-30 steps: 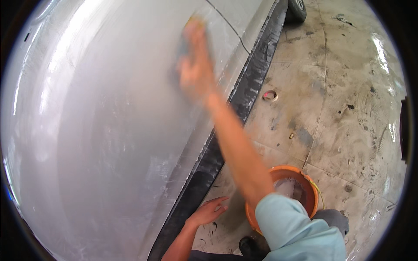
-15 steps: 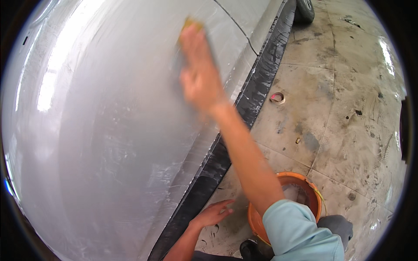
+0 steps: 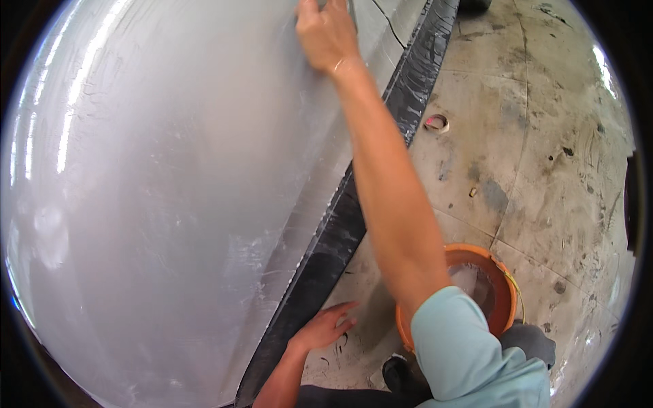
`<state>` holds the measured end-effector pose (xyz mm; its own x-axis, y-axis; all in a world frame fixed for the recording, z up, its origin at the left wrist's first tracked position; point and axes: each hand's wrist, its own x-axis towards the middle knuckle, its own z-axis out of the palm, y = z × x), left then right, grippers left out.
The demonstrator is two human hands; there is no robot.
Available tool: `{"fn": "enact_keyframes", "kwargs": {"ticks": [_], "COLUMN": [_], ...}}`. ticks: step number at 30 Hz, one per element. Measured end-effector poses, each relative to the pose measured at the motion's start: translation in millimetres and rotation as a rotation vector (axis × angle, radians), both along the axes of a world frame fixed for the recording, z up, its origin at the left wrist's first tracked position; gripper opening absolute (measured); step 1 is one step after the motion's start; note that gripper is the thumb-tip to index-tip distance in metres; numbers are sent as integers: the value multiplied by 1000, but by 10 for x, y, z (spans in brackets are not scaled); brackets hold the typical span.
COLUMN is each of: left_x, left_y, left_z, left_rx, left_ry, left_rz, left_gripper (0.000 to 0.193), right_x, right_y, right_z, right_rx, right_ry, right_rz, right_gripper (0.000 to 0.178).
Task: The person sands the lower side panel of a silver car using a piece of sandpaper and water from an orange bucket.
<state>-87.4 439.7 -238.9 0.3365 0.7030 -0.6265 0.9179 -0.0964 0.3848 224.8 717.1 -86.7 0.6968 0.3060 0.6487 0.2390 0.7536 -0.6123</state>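
A wet, silver-grey car side panel point(image 3: 197, 177) fills the left half of the head view, with a black sill strip point(image 3: 320, 251) along its lower edge. My right hand point(image 3: 328, 34) is stretched far forward onto the panel, near the dark door seam. Its fingertips run out past the top edge, so the yellow sponge seen under them half a second earlier is hidden now. Low down, my left hand point(image 3: 326, 328) sits beside the black strip, fingers loosely apart and holding nothing.
An orange bucket point(image 3: 507, 319) with cloudy water stands on the stained tile floor point(image 3: 544, 211), partly behind my right sleeve. A roll of tape point(image 3: 437, 123) lies near the sill. Part of a black tyre point(image 3: 474, 5) shows at the top.
My right hand has slid forward along the panel toward the top edge, carrying the sponge out of sight. The view has shifted slightly; my left hand stays by the sill.
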Motion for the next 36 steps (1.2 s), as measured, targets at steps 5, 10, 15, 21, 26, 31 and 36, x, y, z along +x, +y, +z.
{"fn": "enact_keyframes", "kwargs": {"ticks": [5,10,15,21,26,31,36], "left_x": [21,87,56,-5,97,239,-52], "left_y": [-29,63,16,112,-46,11,-112], "left_z": [27,29,52,-121,16,92,-119], "left_rx": [12,5,26,-78,-15,34,61], "left_ry": [-35,4,-71,49,-13,0,-191], "left_rz": [82,-15,78,35,57,-60,-42], "left_gripper": [48,49,48,49,49,51,50], "right_x": [-880,183,-804,71,-835,-134,-1814], "right_y": [-621,281,-506,-80,-566,-78,-1536], "right_z": [-255,-96,-475,-278,-518,-443,-563], "right_rx": [153,21,137,-61,4,-94,-6], "right_ry": [-159,-32,-133,117,-36,167,-167], "right_rz": [77,171,147,184,232,173,358], "right_gripper": [75,76,79,72,73,77,78]}}
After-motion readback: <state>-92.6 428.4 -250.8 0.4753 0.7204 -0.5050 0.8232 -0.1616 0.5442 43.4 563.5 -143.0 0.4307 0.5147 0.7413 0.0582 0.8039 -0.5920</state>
